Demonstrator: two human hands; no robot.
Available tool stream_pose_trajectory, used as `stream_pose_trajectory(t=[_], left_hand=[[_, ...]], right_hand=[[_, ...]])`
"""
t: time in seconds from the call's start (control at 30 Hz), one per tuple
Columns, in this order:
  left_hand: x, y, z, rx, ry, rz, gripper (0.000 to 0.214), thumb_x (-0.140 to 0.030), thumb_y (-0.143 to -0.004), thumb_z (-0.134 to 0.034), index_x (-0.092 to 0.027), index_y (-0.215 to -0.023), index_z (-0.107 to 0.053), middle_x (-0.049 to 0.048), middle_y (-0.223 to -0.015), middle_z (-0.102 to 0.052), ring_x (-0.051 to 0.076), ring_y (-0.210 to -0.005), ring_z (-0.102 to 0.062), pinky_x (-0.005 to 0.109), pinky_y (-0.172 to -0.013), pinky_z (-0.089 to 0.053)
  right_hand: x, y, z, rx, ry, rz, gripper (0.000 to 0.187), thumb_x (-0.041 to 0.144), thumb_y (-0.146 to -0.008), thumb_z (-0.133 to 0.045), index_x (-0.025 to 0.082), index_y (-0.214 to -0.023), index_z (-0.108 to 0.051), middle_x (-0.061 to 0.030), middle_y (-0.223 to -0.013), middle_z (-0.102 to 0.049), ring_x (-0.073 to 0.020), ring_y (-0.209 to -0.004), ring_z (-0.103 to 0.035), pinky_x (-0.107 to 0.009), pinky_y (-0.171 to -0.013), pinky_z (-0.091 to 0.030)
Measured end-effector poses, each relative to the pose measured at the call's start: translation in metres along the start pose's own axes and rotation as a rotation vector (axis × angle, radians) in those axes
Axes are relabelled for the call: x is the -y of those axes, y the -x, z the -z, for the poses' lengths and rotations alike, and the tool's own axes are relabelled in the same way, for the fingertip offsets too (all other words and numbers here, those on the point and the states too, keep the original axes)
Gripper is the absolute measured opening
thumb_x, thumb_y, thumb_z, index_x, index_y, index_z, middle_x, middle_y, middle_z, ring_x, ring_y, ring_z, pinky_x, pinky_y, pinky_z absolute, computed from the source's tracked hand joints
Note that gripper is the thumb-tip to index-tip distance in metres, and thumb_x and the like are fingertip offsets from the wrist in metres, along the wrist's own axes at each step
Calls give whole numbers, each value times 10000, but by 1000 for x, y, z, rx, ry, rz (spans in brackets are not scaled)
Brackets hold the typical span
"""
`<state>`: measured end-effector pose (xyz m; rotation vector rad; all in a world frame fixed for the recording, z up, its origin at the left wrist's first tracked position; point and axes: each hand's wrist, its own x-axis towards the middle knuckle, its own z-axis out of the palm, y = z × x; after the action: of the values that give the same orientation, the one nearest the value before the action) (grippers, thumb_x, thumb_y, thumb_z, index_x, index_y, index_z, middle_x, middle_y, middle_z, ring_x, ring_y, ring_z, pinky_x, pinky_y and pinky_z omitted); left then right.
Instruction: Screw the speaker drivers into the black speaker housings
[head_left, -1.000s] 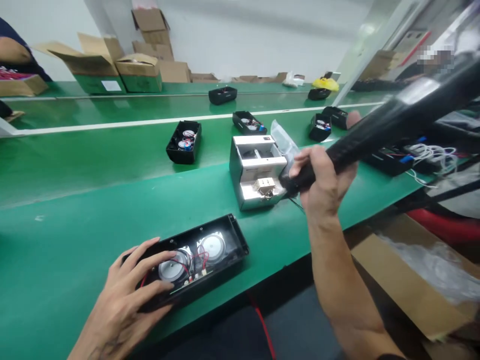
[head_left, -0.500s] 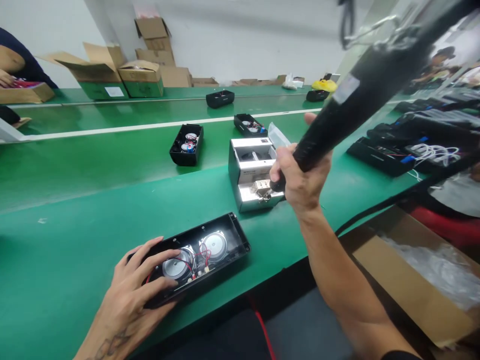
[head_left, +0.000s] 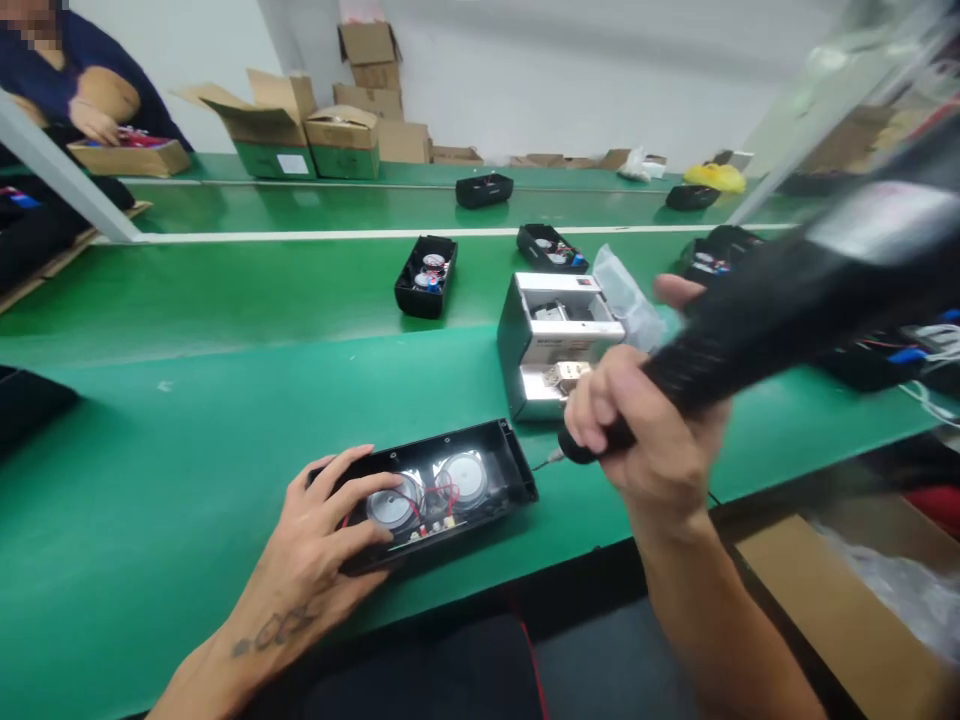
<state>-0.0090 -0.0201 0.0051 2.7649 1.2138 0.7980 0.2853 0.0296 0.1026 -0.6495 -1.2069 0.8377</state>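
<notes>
Since half a second earlier, the right hand [head_left: 651,430] had carried the black electric screwdriver [head_left: 757,315] down and toward the person, so its tip, which had been at the silver screw feeder [head_left: 551,345], now hung just off the right end of the open speaker housing [head_left: 442,490], at about 3 o'clock from it. The camera had also swung left, bringing a seated co-worker [head_left: 82,85] into the corner at 10 o'clock.

Head view: the right hand was wrapped fully round the lower end of the screwdriver, fingers curled tight and thumb lifted along the far side; the tool's body ran up and away toward 2 o'clock, blurred. Whether a screw sat on the bit could not be told. The left hand [head_left: 326,545] lay flat and spread on the left half of the housing, fingers splayed over its rim and the nearer of the two round speaker drivers [head_left: 395,503], pressing it to the green bench [head_left: 187,420] near the front edge at 6 o'clock. Red wires crossed between the drivers.

Just beyond, at 12 o'clock from the right hand, stood the screw feeder, with a clear plastic bag [head_left: 630,300] beside it. Further housings [head_left: 427,275] lay well apart on the belt behind, toward 11 and 1 o'clock. Cardboard boxes [head_left: 315,135] stood along the far side, and another open carton [head_left: 855,590] sat below the bench at 4 o'clock.
</notes>
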Motion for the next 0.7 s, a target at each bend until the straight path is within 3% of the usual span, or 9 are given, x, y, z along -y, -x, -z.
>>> stream_pose_trajectory(t=[0.13, 0.27, 0.43, 0.7], left_hand=[[-4, -2, 1, 7, 21, 32, 91, -171, -877, -707, -257, -851, -715, 69, -1312, -719, 395, -1444, -486, 668, -1089, -430], [-3, 1, 1, 15, 32, 39, 95, -178, -866, -724, -270, -890, -721, 61, -1333, -711, 388, -1463, -470, 665, -1104, -422], [0, 2, -1, 6, 21, 25, 67, -205, -866, -737, -270, -867, -719, 60, -1324, -718, 392, -1452, -482, 658, -1095, -428], [1, 0, 0, 6, -6, -17, 53, -241, -896, -724, -264, -852, -706, 66, -1314, -722, 394, -1438, -490, 658, -1062, -440]], right_hand=[[1, 30, -20, 100, -191, 4, 413, 200, -975, -642, 395, -1326, -544, 99, -673, -526, -77, -404, -465, -240, -372, -424], [-12, 45, -33, 212, -157, -27, 527, 212, -978, -648, 436, -1416, -457, 95, -693, -515, -86, -419, -447, -255, -384, -419], [-24, 48, -38, 232, -81, -36, 589, 257, -980, -649, 444, -1472, -384, 92, -679, -490, -119, -436, -454, -298, -417, -438], [-27, 49, -42, 243, -68, -44, 528, 214, -972, -633, 434, -1414, -446, 91, -679, -495, -116, -465, -445, -279, -421, -446]])
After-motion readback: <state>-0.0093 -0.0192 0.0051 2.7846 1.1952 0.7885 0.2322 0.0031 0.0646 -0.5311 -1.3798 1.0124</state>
